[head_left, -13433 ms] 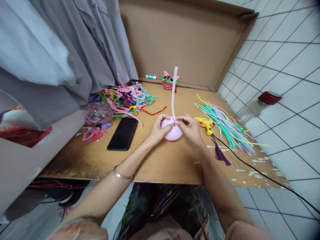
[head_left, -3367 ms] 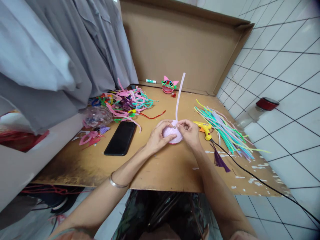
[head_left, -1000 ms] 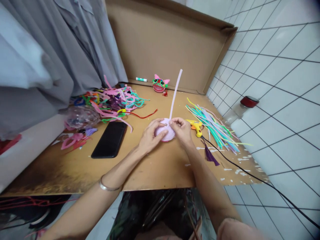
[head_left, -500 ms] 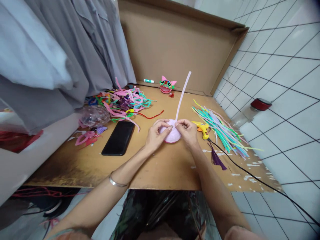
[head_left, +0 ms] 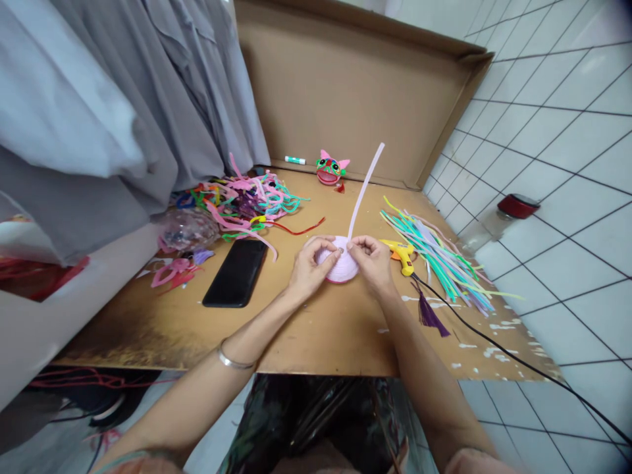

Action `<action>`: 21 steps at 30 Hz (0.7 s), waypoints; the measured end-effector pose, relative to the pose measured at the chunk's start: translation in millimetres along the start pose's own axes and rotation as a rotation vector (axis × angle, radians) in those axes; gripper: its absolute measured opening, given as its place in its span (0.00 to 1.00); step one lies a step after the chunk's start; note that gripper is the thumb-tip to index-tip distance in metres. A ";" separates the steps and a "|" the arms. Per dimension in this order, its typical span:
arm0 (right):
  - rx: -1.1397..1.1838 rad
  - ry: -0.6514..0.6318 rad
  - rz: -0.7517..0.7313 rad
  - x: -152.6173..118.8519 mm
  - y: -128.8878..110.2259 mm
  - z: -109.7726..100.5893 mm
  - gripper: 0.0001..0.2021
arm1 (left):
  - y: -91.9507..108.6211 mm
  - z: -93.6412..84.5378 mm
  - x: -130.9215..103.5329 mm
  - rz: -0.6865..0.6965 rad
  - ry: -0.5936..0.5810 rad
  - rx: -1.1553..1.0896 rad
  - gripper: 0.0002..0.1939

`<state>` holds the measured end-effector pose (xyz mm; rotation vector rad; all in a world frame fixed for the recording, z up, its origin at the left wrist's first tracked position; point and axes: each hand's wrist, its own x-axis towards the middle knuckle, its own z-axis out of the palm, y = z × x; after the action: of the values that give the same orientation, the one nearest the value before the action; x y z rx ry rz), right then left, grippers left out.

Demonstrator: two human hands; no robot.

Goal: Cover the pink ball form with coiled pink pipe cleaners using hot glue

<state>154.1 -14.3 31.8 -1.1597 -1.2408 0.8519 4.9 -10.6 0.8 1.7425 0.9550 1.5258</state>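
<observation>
Left hand (head_left: 312, 266) grips lilac disc (head_left: 344, 268) | right hand (head_left: 372, 263) pinches strip (head_left: 366, 186) at disc | done: surface apparently mostly covered | outstanding: strip's free length, beyond hands, loose

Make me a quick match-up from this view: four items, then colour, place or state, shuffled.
Items
1. Phone
2. Glue gun
3. Lilac disc
4. Cat-faced toy

Descriptions
A. Held by the left hand
B. Mostly yellow
C. Near the foot of the cardboard panel
D. Black, lying flat

Pairs: 1-D, 2-B, 3-A, 4-C
</observation>
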 end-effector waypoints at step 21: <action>0.013 -0.003 0.014 -1.6 -5.8 -1.6 0.11 | 2.9 -6.6 -0.2 0.036 -0.103 0.052 0.12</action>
<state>154.8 -17.6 37.0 -1.1583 -1.2291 0.8709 -1.3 -12.4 4.0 1.8651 0.9232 1.4296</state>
